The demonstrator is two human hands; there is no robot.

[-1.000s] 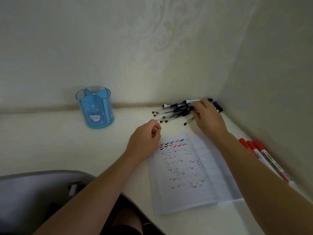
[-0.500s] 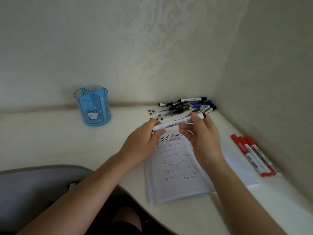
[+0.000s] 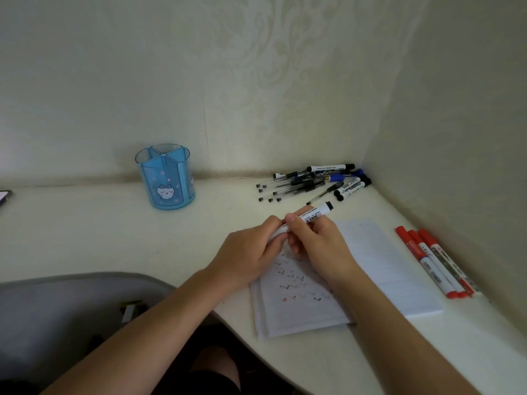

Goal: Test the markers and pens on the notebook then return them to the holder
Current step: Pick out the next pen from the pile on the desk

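Observation:
A white marker (image 3: 313,215) with a black end is held above the open notebook (image 3: 379,260). My right hand (image 3: 316,243) grips its barrel and my left hand (image 3: 251,252) grips its near end, which my fingers hide. The notebook's left page carries several small red, blue and black ticks. A pile of black and blue pens and markers (image 3: 310,181) lies in the far corner of the desk. Three red markers (image 3: 433,260) lie side by side at the right of the notebook. The blue divided holder (image 3: 165,178) stands empty at the back left.
Walls close the desk at the back and right, meeting in a corner behind the pile. A grey chair back (image 3: 65,306) sits below the desk's curved front edge. A dark object (image 3: 4,196) pokes in at the far left edge.
My right hand took a white marker from the pile and carried it back over the notebook. My left hand came up and took hold of its near end.

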